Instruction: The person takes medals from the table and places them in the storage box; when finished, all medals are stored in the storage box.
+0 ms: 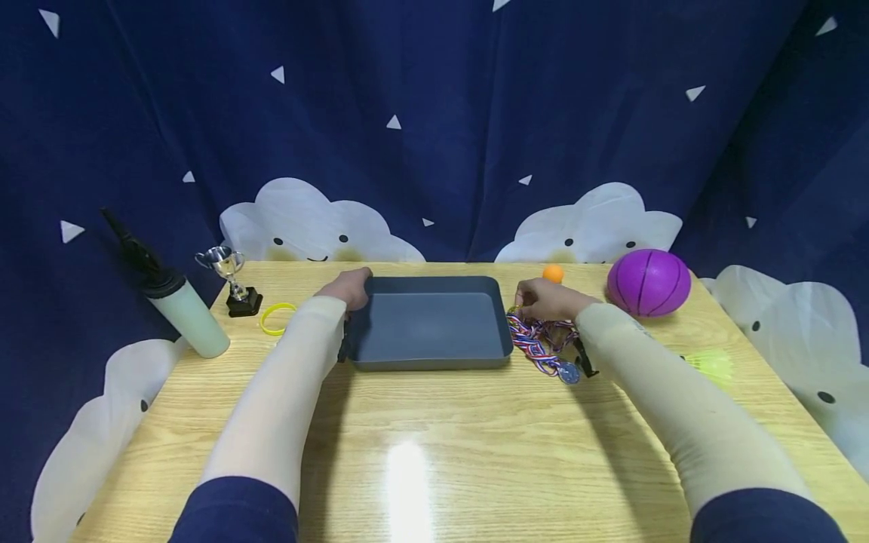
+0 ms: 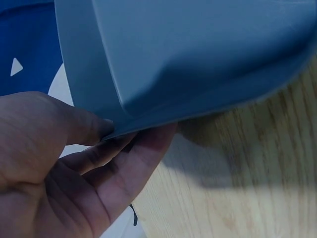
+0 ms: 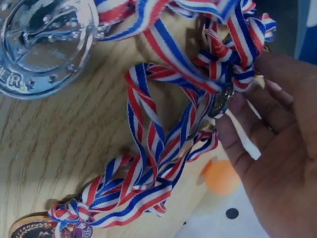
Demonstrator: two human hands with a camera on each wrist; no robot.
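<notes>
A dark grey rectangular tray (image 1: 434,363) sits on the table in the head view. My left hand (image 1: 349,289) is at its left side. The left wrist view shows the thumb over the tray's rim (image 2: 81,74) and fingers under it, pinching the edge. My right hand (image 1: 548,300) is just right of the tray, at a tangle of medals with red, white and blue ribbons (image 3: 148,183). Thumb and fingers close around a knotted ribbon and a medal (image 3: 223,101), partly hidden. A silver medal (image 1: 569,372) lies nearer me; another medal (image 3: 32,228) trails from the ribbons.
Left of the tray are a yellow ring (image 1: 277,319), a silver trophy cup (image 1: 234,279) and a pale green bottle (image 1: 190,317). To the right are an orange ball (image 1: 553,273), a purple ball (image 1: 649,283) and a yellow shuttlecock (image 1: 713,365). A curtain hangs behind the table.
</notes>
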